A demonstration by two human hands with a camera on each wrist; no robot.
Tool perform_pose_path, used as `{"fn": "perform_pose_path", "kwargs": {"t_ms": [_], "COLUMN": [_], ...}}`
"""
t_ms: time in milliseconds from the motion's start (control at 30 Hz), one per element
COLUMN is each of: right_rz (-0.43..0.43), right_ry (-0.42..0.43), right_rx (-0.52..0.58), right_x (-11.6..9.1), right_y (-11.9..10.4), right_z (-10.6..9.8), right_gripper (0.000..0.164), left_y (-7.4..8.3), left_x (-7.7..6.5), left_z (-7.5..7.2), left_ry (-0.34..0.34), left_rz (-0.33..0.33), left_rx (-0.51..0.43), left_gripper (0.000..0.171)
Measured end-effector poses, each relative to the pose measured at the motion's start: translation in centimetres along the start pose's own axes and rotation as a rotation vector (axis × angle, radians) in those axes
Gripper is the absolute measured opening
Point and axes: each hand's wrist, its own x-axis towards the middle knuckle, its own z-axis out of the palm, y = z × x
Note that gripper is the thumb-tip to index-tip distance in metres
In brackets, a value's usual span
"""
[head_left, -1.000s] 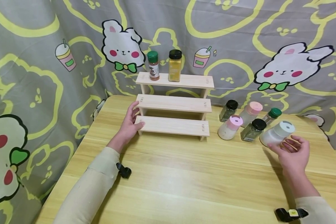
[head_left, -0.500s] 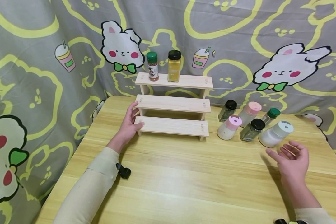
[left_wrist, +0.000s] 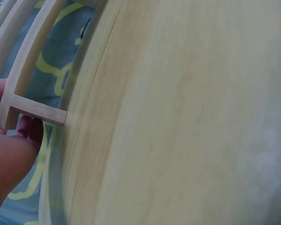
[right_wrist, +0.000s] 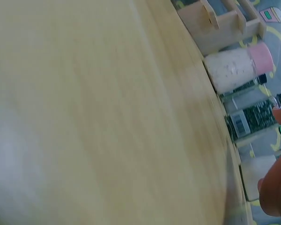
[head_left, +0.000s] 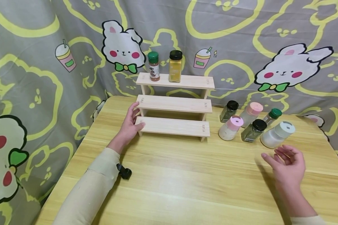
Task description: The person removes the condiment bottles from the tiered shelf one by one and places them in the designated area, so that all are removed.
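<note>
My left hand [head_left: 128, 123] grips the left end of a three-step wooden spice rack [head_left: 173, 126], thumb on the lowest step. In the left wrist view, that hand [left_wrist: 11, 159] wraps the rack's end post [left_wrist: 40, 110]. On the top step stand a green-capped spice bottle [head_left: 154, 67] and a black-capped jar of yellow powder [head_left: 175, 67]. My right hand [head_left: 288, 167], fingers loosely bent and holding nothing, hovers in front of a pale-capped shaker [head_left: 277, 135] with white contents. Beside that shaker are a black-capped herb jar [head_left: 253, 131] and a pink-capped shaker [head_left: 230, 128].
Behind the front jars stand another black-capped jar [head_left: 229, 111], a second pink-capped shaker [head_left: 251, 114] and a green-capped bottle [head_left: 273, 117]. All are right of the rack on the wooden table [head_left: 186, 178]. A patterned grey curtain [head_left: 231, 40] hangs along the back and left.
My right hand has drawn back from the pale-capped shaker, toward me and slightly left. The left hand, rack and jars have stayed in place.
</note>
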Motion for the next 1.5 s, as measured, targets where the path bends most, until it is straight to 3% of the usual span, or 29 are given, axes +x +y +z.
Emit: {"fn": "perform_pose_path", "kwargs": {"t_ms": [300, 600, 1500], "right_rz": [-0.102, -0.106, -0.164], "right_ry": [-0.093, -0.146, -0.280], "right_rx": [0.045, 0.032, 0.034], "right_x": [-1.9, -3.2, -4.8], "right_y": [0.5, 0.7, 0.6], "right_z": [1.7, 3.4, 7.8], "right_gripper": [0.066, 0.065, 0.063], "left_y": [0.2, 0.1, 0.2], "left_x": [0.0, 0.0, 0.0], "left_z": [0.1, 0.0, -0.1], "left_ry": [0.005, 0.006, 0.006], "left_rz": [0.003, -0.002, 0.003], "left_rx": [-0.003, -0.005, 0.010], "left_gripper": [0.089, 0.088, 0.087]}}
